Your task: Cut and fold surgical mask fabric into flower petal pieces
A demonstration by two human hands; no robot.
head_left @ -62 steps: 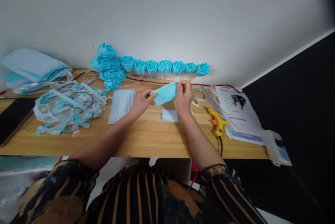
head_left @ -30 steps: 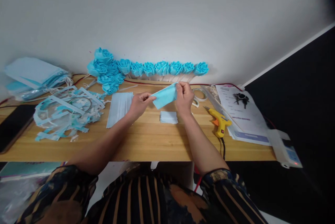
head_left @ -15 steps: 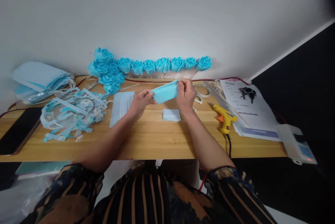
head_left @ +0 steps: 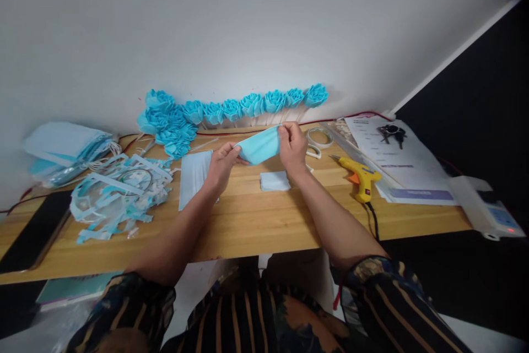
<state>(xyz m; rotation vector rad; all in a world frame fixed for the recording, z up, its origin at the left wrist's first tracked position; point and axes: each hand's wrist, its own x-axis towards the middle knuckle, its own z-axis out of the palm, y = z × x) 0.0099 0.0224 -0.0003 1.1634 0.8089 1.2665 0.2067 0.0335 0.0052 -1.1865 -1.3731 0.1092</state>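
Note:
A blue piece of mask fabric (head_left: 259, 146) is held above the wooden table (head_left: 248, 221), stretched between both hands. My left hand (head_left: 221, 164) pinches its left end. My right hand (head_left: 292, 146) pinches its right end with closed fingers. Below the hands lies a small folded pale blue piece (head_left: 275, 181). A flat pale mask sheet (head_left: 193, 175) lies just left of my left hand.
A row of blue fabric flowers (head_left: 231, 110) lines the wall. Cut mask scraps (head_left: 119, 193), a stack of masks (head_left: 66, 149) and a black phone (head_left: 35, 234) lie at the left. A yellow glue gun (head_left: 361, 177), a tape roll (head_left: 320, 136), papers with keys (head_left: 392, 149) and a white device (head_left: 487, 210) are at the right.
The camera view tilted and shifted a little. Both hands still hold the blue piece, which now lies more level between them.

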